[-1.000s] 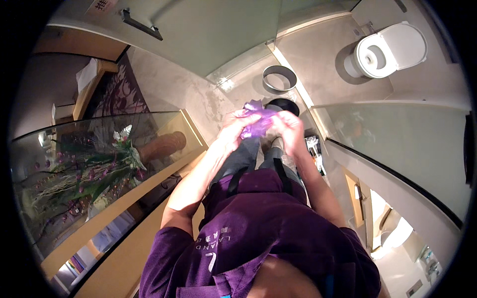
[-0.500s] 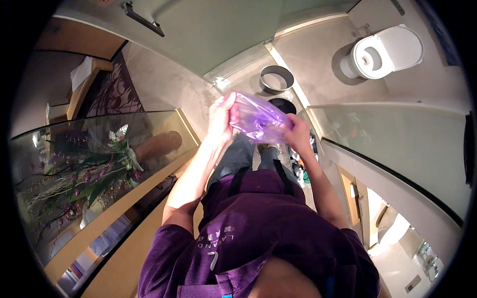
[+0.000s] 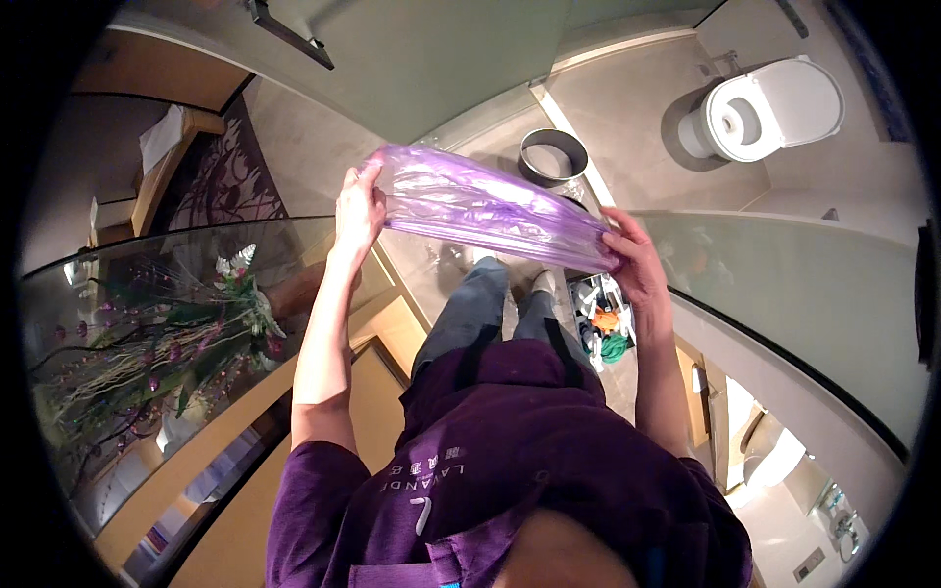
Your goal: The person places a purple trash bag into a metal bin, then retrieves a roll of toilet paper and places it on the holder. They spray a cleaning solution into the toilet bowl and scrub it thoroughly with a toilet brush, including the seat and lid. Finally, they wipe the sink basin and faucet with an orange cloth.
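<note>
A thin, see-through purple plastic bag [image 3: 490, 211] is stretched out flat in front of me, slanting down from left to right. My left hand [image 3: 361, 208] pinches its left end between thumb and fingers. At the other end, my right hand [image 3: 635, 257] grips the gathered edge. On the floor beyond the bag stands a round dark bin-like ring with a pale inside [image 3: 551, 159]. Part of another dark round thing is hidden behind the bag.
A caddy [image 3: 603, 323] with cloths and bottles stands by my feet on the right. The white toilet [image 3: 735, 118] has its lid up at the far right. Glass panels [image 3: 784, 274] flank me; a flower arrangement [image 3: 196, 333] is at left.
My hands have moved apart, the left going left and the right going right. Between them the bunched bag has been pulled out long. The caddy shows more fully.
</note>
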